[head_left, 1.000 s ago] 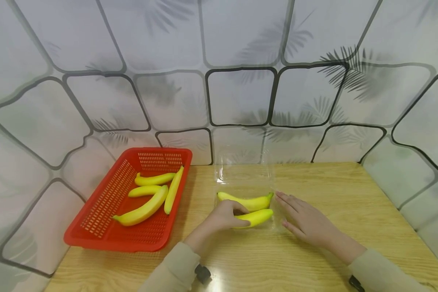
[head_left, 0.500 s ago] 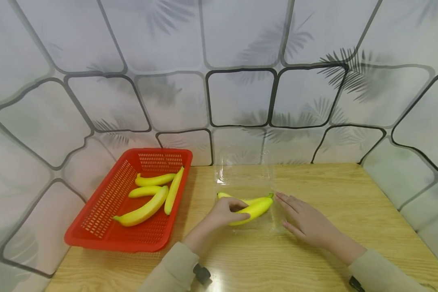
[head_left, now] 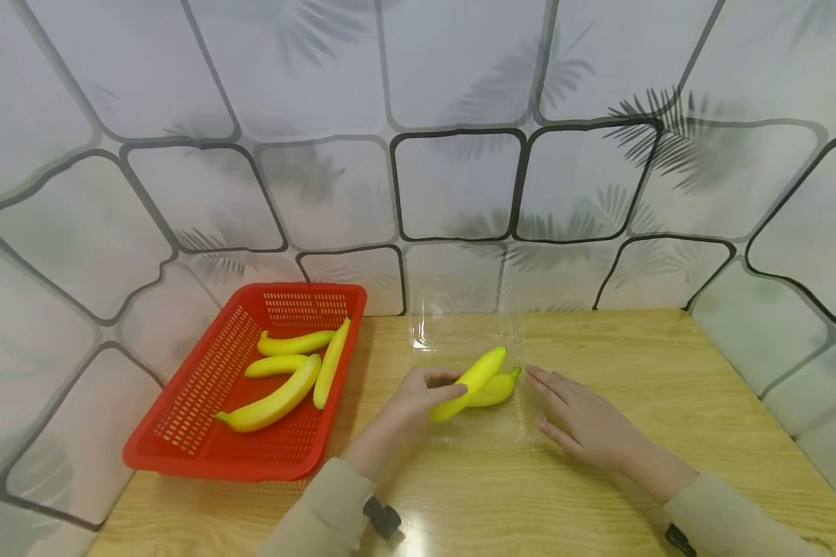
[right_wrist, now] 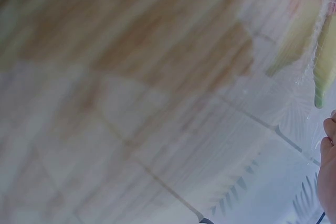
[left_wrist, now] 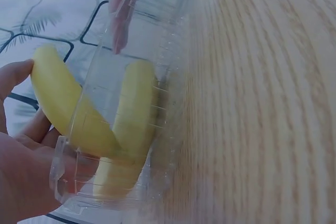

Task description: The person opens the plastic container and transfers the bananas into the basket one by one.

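My left hand (head_left: 418,398) pinches a yellow banana (head_left: 484,371) between thumb and fingers, slanted with its far end raised. Beneath and behind it, a second banana (head_left: 498,389) lies in a clear plastic clamshell box (head_left: 488,437). The box's hinged lid (head_left: 467,329) stands up at the back. In the left wrist view, the lower end of the held banana (left_wrist: 55,87) shows through the box wall, by the banana lying inside (left_wrist: 136,103). My right hand (head_left: 588,422) lies with extended fingers at the box's right side, fingertips at its edge.
A red plastic basket (head_left: 142,456) stands on the left of the wooden table (head_left: 620,340), holding several bananas (head_left: 275,398). A patterned wall covering (head_left: 460,186) rises right behind the table.
My left hand has lifted and turned its banana, from lying nearly level in front of the other one to slanting across it, far end up. The right hand stays put.
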Available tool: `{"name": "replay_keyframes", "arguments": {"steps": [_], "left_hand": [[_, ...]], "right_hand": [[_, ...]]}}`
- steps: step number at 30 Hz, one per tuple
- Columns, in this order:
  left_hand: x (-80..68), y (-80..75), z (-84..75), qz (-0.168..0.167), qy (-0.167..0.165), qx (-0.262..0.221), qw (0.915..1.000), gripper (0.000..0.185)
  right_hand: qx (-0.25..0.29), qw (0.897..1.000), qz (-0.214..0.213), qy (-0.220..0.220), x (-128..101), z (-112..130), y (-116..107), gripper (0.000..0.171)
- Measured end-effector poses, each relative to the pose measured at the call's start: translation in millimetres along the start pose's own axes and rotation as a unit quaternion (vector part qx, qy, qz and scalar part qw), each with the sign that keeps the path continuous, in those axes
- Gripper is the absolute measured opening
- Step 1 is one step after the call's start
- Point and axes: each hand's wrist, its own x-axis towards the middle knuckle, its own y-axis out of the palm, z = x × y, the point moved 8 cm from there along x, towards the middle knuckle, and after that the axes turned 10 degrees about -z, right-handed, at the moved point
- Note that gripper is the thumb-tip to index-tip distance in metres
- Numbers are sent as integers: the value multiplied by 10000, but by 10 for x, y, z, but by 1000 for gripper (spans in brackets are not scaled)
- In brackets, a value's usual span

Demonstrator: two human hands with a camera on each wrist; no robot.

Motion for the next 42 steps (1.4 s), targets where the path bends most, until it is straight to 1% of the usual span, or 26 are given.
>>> {"name": "replay_keyframes", "arguments": {"steps": [2,5,8,15,19,24,30,37,42], "left_hand": [[4,-16,-2,-26,-88,-180,9998,37],[-3,-44,-24,-54,-102,-296,9995,39],[-27,-75,-77,-64,69,-302,9995,40],[-113,-148,-227,-16,426,-647,9970,41],[-150,-209,-280,-5,445,-729,9963,42],[-198,-283,-374,12,552,-788,9954,41],[-262,-367,-455,-187,606,-900,9939,40],[-351,-411,-511,-289,614,-868,9939,38],[-429,-457,-617,-379,655,-770,9942,38]], "right_hand": [[16,10000,8,-3,4,-2,1,75],[71,10000,-17,-43,9,3,2,75],[95,9999,-70,-99,7,13,-1,74],[92,9998,-99,-132,-3,25,-5,75],[75,9999,-78,-132,-4,27,-2,75],[110,9997,-110,-170,0,27,-7,75],[164,9996,-148,-151,8,18,-11,75],[123,9998,-83,-124,8,9,-2,75],[112,9998,-72,-124,7,1,7,74]]}}
